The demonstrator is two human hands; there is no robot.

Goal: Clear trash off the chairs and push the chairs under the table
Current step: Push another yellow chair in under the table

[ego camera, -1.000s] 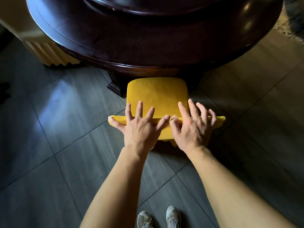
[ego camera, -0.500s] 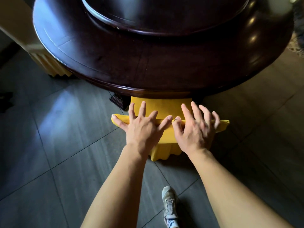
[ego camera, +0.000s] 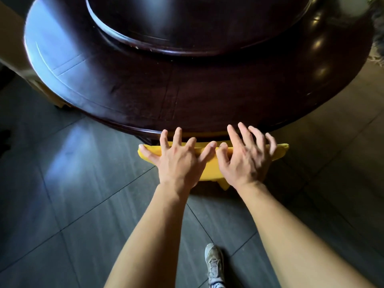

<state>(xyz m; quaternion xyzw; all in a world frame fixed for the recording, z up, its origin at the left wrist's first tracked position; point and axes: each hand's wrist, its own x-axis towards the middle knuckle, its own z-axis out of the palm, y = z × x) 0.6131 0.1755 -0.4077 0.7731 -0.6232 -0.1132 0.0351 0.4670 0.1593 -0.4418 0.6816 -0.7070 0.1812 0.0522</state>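
- Nearest the camera, over the grey floor tiles (ego camera: pixel 62 204), one shoe (ego camera: pixel 214 265) is standing between the two forearms; the person is leaning forward.
- Beyond that, the left hand (ego camera: pixel 176 161) and right hand (ego camera: pixel 245 161) are lying flat, side by side, on the top of the yellow chair's backrest (ego camera: pixel 207 169). Fingers are spreading wide; neither hand is closing round or pinching anything. Thumbs are nearly touching at the middle.
- Backrest is sitting just at the near edge of the dark round table (ego camera: pixel 187 96); the seat is almost wholly hidden beneath it. No trash is showing on the visible part.
- Handling, judged: upholstery is looking soft and velvety, so palms should be gripping by friction; the frame underneath is probably stiff. Weight is likely moderate, sliding on smooth tile. Best hold: top rail, both palms, pushing evenly to avoid skewing.
- Farthest, a raised turntable (ego camera: pixel 197 23) is occupying the table centre.
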